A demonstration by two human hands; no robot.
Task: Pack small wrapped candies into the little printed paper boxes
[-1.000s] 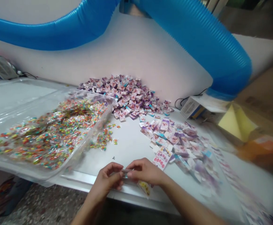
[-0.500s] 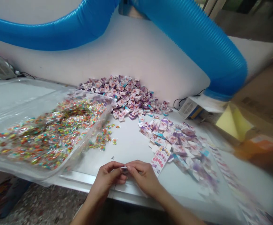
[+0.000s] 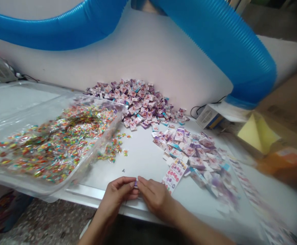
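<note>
My left hand (image 3: 119, 191) and my right hand (image 3: 154, 197) meet at the front of the white table, their fingertips pinching a tiny purple-and-white packet (image 3: 136, 184). Most of the packet is hidden by my fingers. Just right of my right hand lies a printed card with pink dots (image 3: 174, 175), beside a loose spread of small printed packets (image 3: 189, 153). A larger heap of the same packets (image 3: 135, 102) stands against the wall. To my left, a clear plastic tray (image 3: 99, 136) holds many tiny multicoloured wrapped pieces (image 3: 51, 148).
A few multicoloured pieces (image 3: 111, 151) lie outside the tray. A thick blue corrugated hose (image 3: 214, 37) arches overhead. A white box (image 3: 207, 116) and yellow sheet (image 3: 258, 134) sit at right. The table's metal front edge (image 3: 87, 193) runs beneath my hands.
My hands have drawn closer together around the small packet, which now shows less between my fingers. A yellow printed piece seen below my right hand earlier no longer shows.
</note>
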